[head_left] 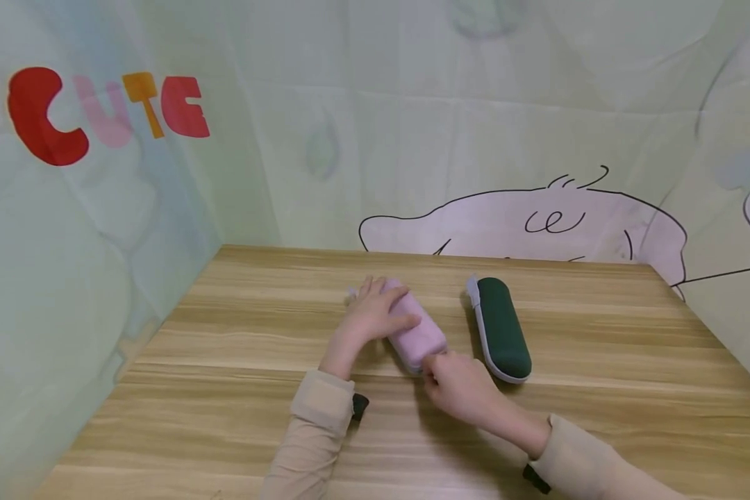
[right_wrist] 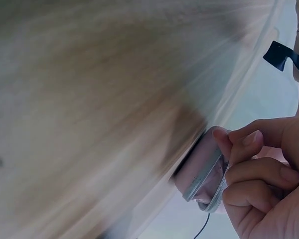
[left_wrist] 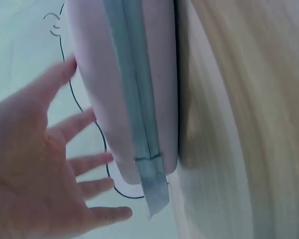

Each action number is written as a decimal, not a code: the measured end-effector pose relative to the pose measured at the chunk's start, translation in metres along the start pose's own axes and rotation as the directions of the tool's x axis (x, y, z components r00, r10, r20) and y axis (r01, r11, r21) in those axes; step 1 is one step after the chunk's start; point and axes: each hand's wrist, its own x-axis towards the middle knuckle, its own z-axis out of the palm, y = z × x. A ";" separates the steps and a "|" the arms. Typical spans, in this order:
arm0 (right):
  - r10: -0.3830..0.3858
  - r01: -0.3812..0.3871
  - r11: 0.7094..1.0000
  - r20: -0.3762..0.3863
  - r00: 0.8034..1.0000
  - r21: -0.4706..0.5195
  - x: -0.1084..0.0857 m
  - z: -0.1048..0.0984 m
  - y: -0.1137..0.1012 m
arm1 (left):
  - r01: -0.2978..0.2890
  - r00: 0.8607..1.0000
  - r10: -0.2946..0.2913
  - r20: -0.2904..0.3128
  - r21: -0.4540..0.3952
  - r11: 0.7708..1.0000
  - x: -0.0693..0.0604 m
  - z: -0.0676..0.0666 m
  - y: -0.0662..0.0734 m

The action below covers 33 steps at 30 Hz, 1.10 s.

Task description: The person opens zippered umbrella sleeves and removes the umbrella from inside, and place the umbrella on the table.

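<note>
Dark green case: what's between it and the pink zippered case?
In the head view, wooden tabletop lies between the dark green case and the pink zippered case, with the right hand at the near end.

Soft even light, faint shadows under the hands [head_left: 464, 390], pale sheen on the near tabletop [head_left: 406, 465], hazy, blurred wrist views

The left hand [left_wrist: 37, 164], fingers spread, touches a pink case [left_wrist: 97, 74] with a zipper [left_wrist: 134, 84].
</note>
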 end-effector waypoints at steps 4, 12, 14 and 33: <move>0.023 -0.023 1.000 -0.001 1.000 -0.020 -0.001 -0.002 0.004 | -0.045 0.997 0.044 0.059 0.011 0.999 -0.001 -0.005 -0.003; 0.071 -0.070 0.997 0.016 0.997 -0.015 -0.002 -0.004 0.009 | -0.043 0.995 0.046 0.089 -0.032 0.999 -0.001 -0.006 -0.005; 0.068 -0.068 0.998 0.014 0.998 -0.012 -0.002 -0.005 0.008 | -0.037 0.996 0.041 0.084 -0.051 0.998 -0.002 -0.007 -0.004; 0.000 -0.001 1.000 -0.010 1.000 -0.010 0.000 -0.002 -0.003 | -0.057 0.997 0.058 0.051 -0.033 0.998 -0.004 -0.006 -0.001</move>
